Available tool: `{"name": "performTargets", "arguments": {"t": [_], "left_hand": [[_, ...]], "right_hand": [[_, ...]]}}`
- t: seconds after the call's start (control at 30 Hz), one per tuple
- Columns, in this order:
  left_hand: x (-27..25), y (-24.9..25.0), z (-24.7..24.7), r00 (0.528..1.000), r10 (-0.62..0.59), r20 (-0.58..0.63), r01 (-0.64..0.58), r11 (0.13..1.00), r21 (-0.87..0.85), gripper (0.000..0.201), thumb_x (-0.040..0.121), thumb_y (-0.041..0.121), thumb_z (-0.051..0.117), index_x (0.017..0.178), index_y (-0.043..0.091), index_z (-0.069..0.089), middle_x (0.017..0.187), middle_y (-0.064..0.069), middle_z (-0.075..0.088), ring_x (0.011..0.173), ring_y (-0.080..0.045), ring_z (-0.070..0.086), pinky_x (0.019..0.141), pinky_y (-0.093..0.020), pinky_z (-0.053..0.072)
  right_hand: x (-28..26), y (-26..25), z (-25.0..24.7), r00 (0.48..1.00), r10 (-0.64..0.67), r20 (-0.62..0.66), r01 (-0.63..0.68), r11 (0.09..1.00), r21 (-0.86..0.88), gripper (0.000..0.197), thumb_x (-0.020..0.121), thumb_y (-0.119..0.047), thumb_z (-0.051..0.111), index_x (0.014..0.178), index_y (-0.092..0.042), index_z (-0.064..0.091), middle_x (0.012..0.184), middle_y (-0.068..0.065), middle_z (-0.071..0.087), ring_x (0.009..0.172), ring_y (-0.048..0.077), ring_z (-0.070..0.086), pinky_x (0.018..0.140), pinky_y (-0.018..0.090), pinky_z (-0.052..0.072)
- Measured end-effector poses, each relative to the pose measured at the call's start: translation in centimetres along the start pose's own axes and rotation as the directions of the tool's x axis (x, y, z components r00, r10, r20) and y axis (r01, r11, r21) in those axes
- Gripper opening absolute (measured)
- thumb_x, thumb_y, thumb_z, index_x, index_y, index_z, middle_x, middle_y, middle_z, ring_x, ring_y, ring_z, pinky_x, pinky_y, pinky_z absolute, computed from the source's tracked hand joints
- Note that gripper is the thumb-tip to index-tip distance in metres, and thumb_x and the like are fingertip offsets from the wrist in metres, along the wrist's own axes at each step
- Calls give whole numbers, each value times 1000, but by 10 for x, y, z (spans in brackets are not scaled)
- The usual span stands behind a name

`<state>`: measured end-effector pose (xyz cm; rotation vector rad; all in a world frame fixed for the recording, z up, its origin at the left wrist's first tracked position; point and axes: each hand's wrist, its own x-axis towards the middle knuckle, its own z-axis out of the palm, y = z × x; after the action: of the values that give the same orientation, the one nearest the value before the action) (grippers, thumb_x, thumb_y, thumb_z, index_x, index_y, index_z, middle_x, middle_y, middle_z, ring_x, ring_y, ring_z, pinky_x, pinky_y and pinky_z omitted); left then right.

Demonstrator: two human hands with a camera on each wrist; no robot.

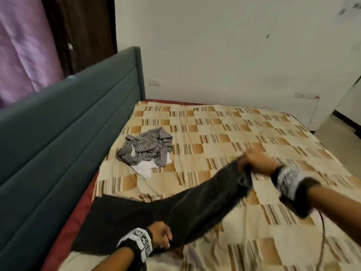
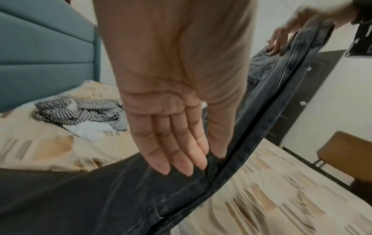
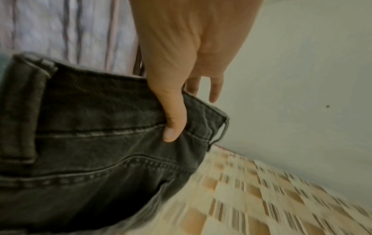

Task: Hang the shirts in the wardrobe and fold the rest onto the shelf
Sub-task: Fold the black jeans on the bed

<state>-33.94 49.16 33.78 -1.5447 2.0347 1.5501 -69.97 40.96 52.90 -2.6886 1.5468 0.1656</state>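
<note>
Dark grey jeans (image 1: 195, 208) hang stretched between my two hands above the bed. My right hand (image 1: 254, 159) grips the waistband, and in the right wrist view its thumb (image 3: 173, 127) presses onto the denim (image 3: 90, 143) with the fingers behind. My left hand (image 1: 162, 236) holds the leg part near the front edge. In the left wrist view a fold of the jeans (image 2: 100, 198) sits pinched between its straight fingers (image 2: 181, 155) and thumb. A crumpled black-and-white checked shirt (image 1: 146, 147) lies on the bed near the headboard, over a white garment (image 1: 144, 169).
The bed has a beige and brown checked cover (image 1: 254, 124) and a teal padded headboard (image 1: 58, 124) on the left. A purple curtain (image 1: 23, 45) hangs behind it. A white wall runs along the far side. A brown stool (image 2: 346, 151) stands beside the bed.
</note>
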Motion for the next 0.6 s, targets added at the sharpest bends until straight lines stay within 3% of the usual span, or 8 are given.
{"name": "performTargets", "arguments": {"t": [0.07, 0.13, 0.23, 0.37, 0.43, 0.5, 0.53, 0.6], "left_hand": [[18, 14, 26, 1000, -25, -18, 26, 998, 62, 21, 79, 6, 61, 99, 10, 69, 55, 17, 55, 53, 7, 52, 62, -4, 43], [34, 22, 48, 994, -90, 57, 85, 992, 94, 18, 83, 4, 60, 99, 6, 68, 47, 17, 58, 45, 8, 51, 55, -5, 44], [52, 29, 70, 986, -138, 89, 123, 980, 156, 14, 84, 4, 59, 93, 8, 69, 52, 27, 61, 37, 9, 50, 49, -8, 44], [75, 36, 80, 985, -143, 98, 122, 973, 198, 18, 82, 12, 59, 96, 10, 71, 42, 27, 53, 43, 12, 51, 67, -7, 48], [82, 42, 83, 979, -164, 119, 136, 968, 213, 13, 81, 13, 59, 76, 23, 67, 49, 21, 57, 57, 5, 60, 78, -16, 53], [88, 48, 86, 982, -157, 106, 128, 962, 239, 23, 80, 14, 56, 64, 30, 57, 53, 18, 58, 80, -11, 68, 75, -12, 51], [90, 51, 88, 983, -154, 101, 124, 958, 258, 24, 80, 15, 55, 61, 30, 56, 51, 19, 58, 88, -17, 68, 69, -7, 47], [94, 58, 91, 984, -148, 96, 116, 954, 278, 28, 80, 17, 54, 56, 32, 60, 55, 18, 58, 94, -16, 67, 64, -3, 42]], "right_hand": [[-38, 30, 71, 995, 25, 95, -10, 988, -154, 23, 51, -27, 88, 62, -29, 67, 69, -8, 63, 73, 17, 63, 75, 33, 50], [-76, 49, 116, 982, 14, 187, 23, 981, -193, 36, 33, -31, 92, 49, -30, 60, 59, -12, 56, 65, 19, 62, 76, 33, 46], [-121, 67, 140, 990, 3, 143, 46, 941, -336, 30, 30, -23, 86, 38, -29, 58, 49, -11, 53, 57, 19, 64, 75, 30, 49], [-174, 117, 176, 969, 24, 245, 103, 863, -494, 36, 20, -18, 88, 42, -28, 62, 43, -14, 54, 58, 14, 63, 94, 43, 33], [-201, 143, 192, 933, 106, 344, 69, 886, -459, 36, 17, -20, 89, 42, -27, 63, 43, -14, 55, 62, 18, 63, 100, 46, 29], [-225, 158, 204, 907, 188, 377, -8, 902, -431, 38, 13, -19, 90, 39, -24, 63, 41, -9, 56, 65, 23, 60, 101, 47, 37], [-237, 161, 211, 866, 277, 417, -64, 887, -457, 35, 20, -19, 92, 43, -24, 66, 45, -5, 59, 67, 22, 62, 100, 49, 41], [-249, 150, 209, 738, 410, 535, -135, 867, -479, 9, 71, -18, 76, 80, -21, 75, 82, 1, 72, 99, 20, 63, 108, 64, 22]]}}
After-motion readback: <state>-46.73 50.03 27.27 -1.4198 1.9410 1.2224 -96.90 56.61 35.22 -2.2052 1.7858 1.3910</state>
